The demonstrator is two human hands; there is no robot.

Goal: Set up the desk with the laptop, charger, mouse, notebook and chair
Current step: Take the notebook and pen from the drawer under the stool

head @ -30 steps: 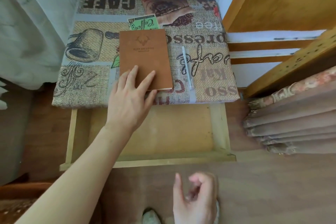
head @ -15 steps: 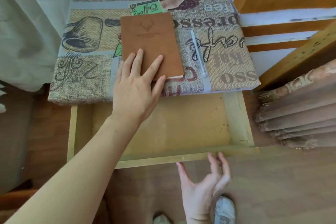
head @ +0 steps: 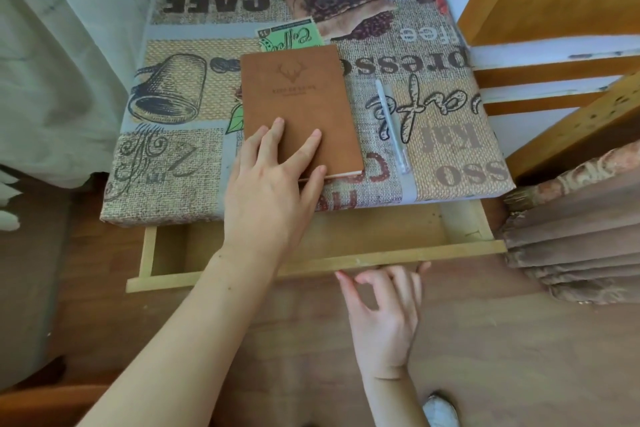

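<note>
A brown notebook (head: 299, 107) lies flat on the desk (head: 180, 156). It sits near the middle of the desk top, and it is shut. A small deer head is stamped on its cover. The desk top is covered with a cloth that has coffee words and a big cup printed on it.

The left hand (head: 270, 184) rests on the near corner of the notebook. Its fingers (head: 277, 135) are straight and spread out flat on the cover. They press down and do not curl round the book. The thumb lies by the near edge of the book.

A clear pen (head: 391, 125) lies on the cloth just to the right of the notebook. The pen and the book do not touch.

Under the desk top a wooden drawer (head: 346, 260) is pulled out. The inside that shows is bare wood.

The right hand (head: 384, 312) is at the front of the drawer. Its fingertips (head: 424, 266) touch the front board from below. The fingers are bent a little and loose, and they grip nothing.

A white curtain (head: 59, 62) hangs to the left of the desk. A wooden frame (head: 554, 10) stands on the right, with folded cloth (head: 571, 239) below it. A white shoe (head: 441, 412) shows on the brown floor (head: 519, 357) at the bottom.
</note>
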